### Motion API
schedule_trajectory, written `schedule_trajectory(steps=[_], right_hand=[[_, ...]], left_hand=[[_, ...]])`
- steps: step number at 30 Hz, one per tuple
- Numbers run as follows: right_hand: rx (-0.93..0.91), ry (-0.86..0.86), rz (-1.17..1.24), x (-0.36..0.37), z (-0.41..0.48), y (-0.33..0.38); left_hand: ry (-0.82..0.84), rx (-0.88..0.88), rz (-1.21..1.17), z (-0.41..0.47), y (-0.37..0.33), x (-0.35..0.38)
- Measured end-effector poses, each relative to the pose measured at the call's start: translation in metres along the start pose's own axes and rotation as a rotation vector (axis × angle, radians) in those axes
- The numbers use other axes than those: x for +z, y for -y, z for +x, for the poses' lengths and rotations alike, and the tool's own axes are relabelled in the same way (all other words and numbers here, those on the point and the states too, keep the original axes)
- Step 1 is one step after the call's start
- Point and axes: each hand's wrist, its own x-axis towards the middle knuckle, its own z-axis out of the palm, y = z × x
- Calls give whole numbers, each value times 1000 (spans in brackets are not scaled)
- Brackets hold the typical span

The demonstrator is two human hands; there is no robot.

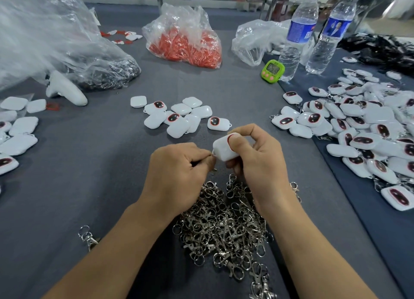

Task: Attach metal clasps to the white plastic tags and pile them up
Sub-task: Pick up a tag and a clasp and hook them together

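Grey cloth covers the worktop (pixel 100 164). Over its middle, the right hand (pixel 257 159) curls round a white tag (pixel 224 149), and the left hand (pixel 177 171) pinches a metal clasp (pixel 211 155) at the tag's corner loop. Loose clasps (pixel 224 227) heap by the front edge. Clasped tags (pixel 369 128) pile along the right edge. Water bottles (pixel 298 36) near the far right corner bear blue labels, writing unreadable.

White rounded tag (pixel 224 148) pinched in right hand (pixel 257 157), tilted, corner loop touching small clasp ring (pixel 211 155) gripped by left hand (pixel 177 171). Tangled heap of silvery clasps (pixel 224 227) just below, stray clasp (pixel 87 237) apart at left. Loose tags (pixel 177 117) clustered mid-table, some showing red-rimmed dark ovals; clasped tags (pixel 363 128) piled at right; further tags (pixel 18 132) along left edge.
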Motion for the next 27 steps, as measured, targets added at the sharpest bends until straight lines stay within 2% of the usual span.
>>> schedule_trajectory(steps=[3,5,7,11,13,16,19,25,27], right_hand=[[-106,-11,-139,3,-5,-4],[-116,-16,-150,5,-6,-4],[-81,-27,-78,4,-4,-2],[67,-39,101,1,1,2],[112,-23,179,2,2,3],[128,11,240,2,1,3],[90,0,190,2,1,1],[-188,-32,-197,5,-6,-5],[-229,-24,-251,9,-9,-6]], left_hand=[[-1,157,321,-1,1,-2],[-21,174,359,-2,2,-1],[-26,77,218,-1,2,1],[41,-186,-263,5,1,6],[85,-223,-406,6,1,6],[125,-221,-460,6,-1,5],[66,-167,-335,4,-1,5],[21,115,360,-3,-2,1],[-1,162,471,-4,-3,-1]])
